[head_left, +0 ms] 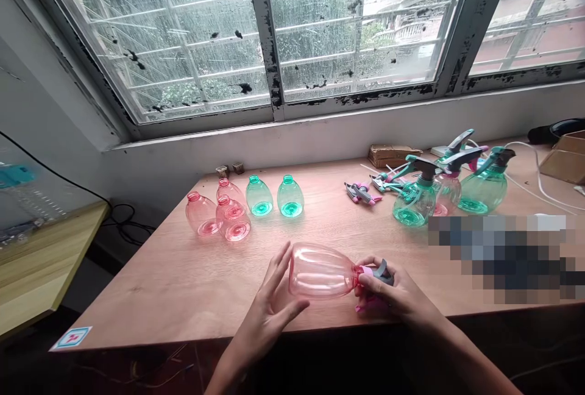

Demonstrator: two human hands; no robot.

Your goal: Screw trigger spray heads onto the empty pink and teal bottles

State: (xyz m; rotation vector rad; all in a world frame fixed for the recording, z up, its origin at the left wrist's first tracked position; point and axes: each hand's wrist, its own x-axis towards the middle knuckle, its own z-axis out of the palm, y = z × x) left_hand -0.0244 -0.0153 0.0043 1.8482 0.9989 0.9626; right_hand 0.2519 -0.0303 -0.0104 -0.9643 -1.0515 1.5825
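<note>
A clear pink bottle (320, 270) lies on its side above the near edge of the wooden table (173, 273). My left hand (274, 300) cups its base, with the fingers stretched along the wall. My right hand (388, 294) is closed round the pink and grey spray head (377, 273) at the bottle's neck. The lower part of the spray head is hidden by my fingers.
Three empty pink bottles (219, 215) and two green ones (274, 197) stand mid-table. Three finished sprayers (450, 191) stand at the right, with loose spray heads (363, 192) beside them. A cardboard box (393, 154), white cables (539, 181) and a blurred patch (507, 258) are also there.
</note>
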